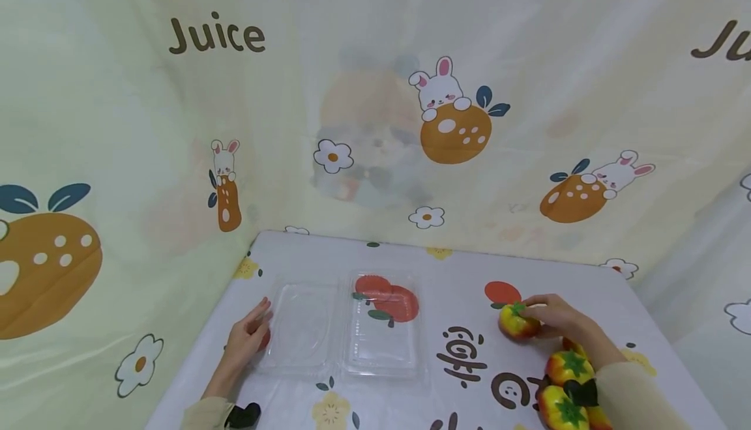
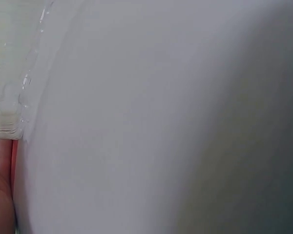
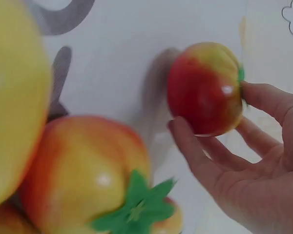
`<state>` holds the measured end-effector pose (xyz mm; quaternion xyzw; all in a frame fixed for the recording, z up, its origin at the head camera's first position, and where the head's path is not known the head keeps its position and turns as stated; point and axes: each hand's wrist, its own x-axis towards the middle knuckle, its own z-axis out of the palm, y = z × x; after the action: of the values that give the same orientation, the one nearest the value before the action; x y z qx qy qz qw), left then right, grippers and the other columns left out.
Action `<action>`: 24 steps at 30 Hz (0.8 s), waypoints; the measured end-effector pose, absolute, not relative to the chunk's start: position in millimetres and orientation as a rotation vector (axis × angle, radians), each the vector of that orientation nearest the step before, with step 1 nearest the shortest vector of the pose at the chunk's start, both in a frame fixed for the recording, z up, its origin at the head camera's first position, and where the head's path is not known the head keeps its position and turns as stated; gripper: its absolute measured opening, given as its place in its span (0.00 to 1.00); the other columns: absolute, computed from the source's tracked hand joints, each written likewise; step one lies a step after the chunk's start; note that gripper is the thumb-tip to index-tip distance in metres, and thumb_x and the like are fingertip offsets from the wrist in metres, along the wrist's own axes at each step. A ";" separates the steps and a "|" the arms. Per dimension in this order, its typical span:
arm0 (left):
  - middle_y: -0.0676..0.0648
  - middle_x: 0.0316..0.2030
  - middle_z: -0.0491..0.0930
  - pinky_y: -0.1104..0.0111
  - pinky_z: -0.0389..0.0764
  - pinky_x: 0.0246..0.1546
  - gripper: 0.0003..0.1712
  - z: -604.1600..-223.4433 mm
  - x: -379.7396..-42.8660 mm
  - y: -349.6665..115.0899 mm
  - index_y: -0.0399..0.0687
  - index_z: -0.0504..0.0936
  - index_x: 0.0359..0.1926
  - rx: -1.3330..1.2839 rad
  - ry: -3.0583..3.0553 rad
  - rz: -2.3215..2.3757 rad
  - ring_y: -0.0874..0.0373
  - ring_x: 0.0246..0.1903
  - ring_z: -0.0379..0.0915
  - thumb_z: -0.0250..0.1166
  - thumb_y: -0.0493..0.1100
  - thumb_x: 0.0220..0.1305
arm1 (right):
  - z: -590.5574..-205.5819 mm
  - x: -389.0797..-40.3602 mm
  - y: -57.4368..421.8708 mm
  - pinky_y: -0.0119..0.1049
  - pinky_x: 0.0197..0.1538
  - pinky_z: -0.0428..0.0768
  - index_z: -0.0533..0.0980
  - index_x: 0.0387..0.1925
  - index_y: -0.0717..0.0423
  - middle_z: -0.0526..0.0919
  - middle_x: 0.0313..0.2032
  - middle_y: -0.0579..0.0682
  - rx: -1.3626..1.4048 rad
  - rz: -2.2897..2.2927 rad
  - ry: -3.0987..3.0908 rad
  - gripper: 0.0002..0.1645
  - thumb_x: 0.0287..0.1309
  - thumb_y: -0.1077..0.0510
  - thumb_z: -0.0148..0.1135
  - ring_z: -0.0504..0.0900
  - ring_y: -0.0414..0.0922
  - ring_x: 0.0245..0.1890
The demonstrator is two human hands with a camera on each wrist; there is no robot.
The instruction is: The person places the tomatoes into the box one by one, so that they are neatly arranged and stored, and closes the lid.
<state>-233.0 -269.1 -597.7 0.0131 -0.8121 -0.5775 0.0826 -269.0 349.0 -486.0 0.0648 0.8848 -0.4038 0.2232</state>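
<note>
Right hand and held fruit, at the right of the bench: the fingers pinch the red-and-yellow fruit near its green leafy top, which they partly cover; whether its underside meets the cloth cannot be told. More fruits lie close together on the near right; a black item at the right wrist hides part of them, the head view's lower edge cuts off the nearest, and their number is uncertain. Left hand, at the left: its fingers are extended and hold nothing that can be made out, lying just beside the left edge of a clear container, whose two parts lie side by side; contact is hard to judge, and transparency blurs the outlines. A red patch beside these fingers is mostly hidden, its nature unclear. The left wrist view shows only a sliver of the hand, cut off at the margin.
</note>
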 end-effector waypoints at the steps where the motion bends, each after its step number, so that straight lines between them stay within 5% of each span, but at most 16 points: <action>1: 0.39 0.70 0.63 0.87 0.67 0.49 0.26 -598.8 -232.2 -268.8 0.32 0.70 0.66 0.042 -2.425 -1.723 0.41 0.61 0.70 0.56 0.26 0.67 | -486.3 -271.1 346.7 0.44 0.46 0.84 0.65 0.62 0.74 0.74 0.50 0.70 0.153 -1.134 2.463 0.34 0.67 0.52 0.59 0.78 0.53 0.42; 6: 0.38 0.70 0.63 0.88 0.66 0.49 0.26 -603.4 -229.6 -268.2 0.31 0.70 0.66 0.041 -2.422 -1.732 0.41 0.61 0.70 0.55 0.26 0.67 | -482.8 -281.0 322.0 0.42 0.43 0.85 0.68 0.62 0.70 0.75 0.52 0.71 0.026 -1.213 2.590 0.31 0.67 0.53 0.60 0.80 0.52 0.43; 14: 0.41 0.71 0.63 0.90 0.63 0.49 0.26 -601.4 -232.3 -268.3 0.34 0.70 0.67 0.054 -2.462 -1.694 0.44 0.63 0.68 0.56 0.28 0.68 | -463.5 -294.1 247.5 0.50 0.52 0.80 0.71 0.63 0.65 0.72 0.59 0.68 -0.192 -1.232 2.745 0.30 0.65 0.53 0.63 0.74 0.63 0.55; 24: 0.40 0.70 0.63 0.86 0.67 0.51 0.26 -596.6 -233.9 -268.8 0.33 0.70 0.67 0.042 -2.423 -1.744 0.43 0.61 0.71 0.55 0.27 0.68 | -475.7 -308.8 151.0 0.50 0.52 0.81 0.74 0.58 0.66 0.80 0.53 0.61 -0.519 -1.326 2.750 0.29 0.55 0.62 0.71 0.80 0.59 0.51</action>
<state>-233.9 -268.8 -596.6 0.0140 -0.8091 -0.5823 0.0778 -308.8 151.0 -475.7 -0.1675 0.8878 -0.4280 0.0227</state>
